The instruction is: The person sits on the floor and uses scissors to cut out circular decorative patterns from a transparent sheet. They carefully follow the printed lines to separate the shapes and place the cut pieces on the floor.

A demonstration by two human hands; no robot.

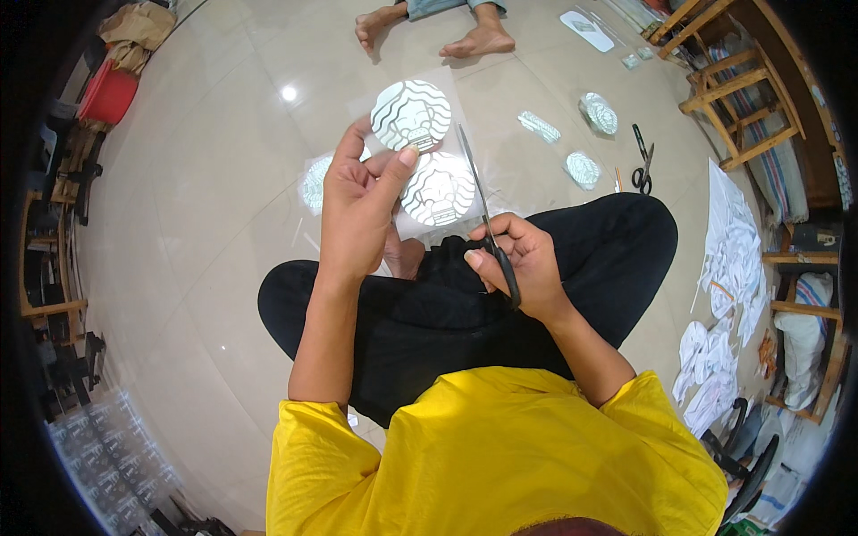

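Clock directions are taken from the lap, with 12 straight ahead.

At 12 o'clock, above the floor (223, 259), a clear sheet (454, 100) bears two round silvery decals: the upper decal (411, 116) and, below it, the lower decal (438, 189). The left hand (357, 196) has the sheet in a pinch, its thumb over the lower edge of the upper decal and its fingers curled close.

The right hand (518, 255) is closed around the black handles of the scissors (476, 175), whose blades point to 11 o'clock, just beside the decals; their exact gap is too fine to tell.

A strip (539, 126) lies at 1 o'clock, a large bundle (599, 114) and a small bundle (583, 170) between 1 and 2, and the spare scissors (642, 170) at 2. Another bundle (315, 186) sits between 10 and 11, partly behind the left hand. At 12, farther off, are another person's feet (480, 40).
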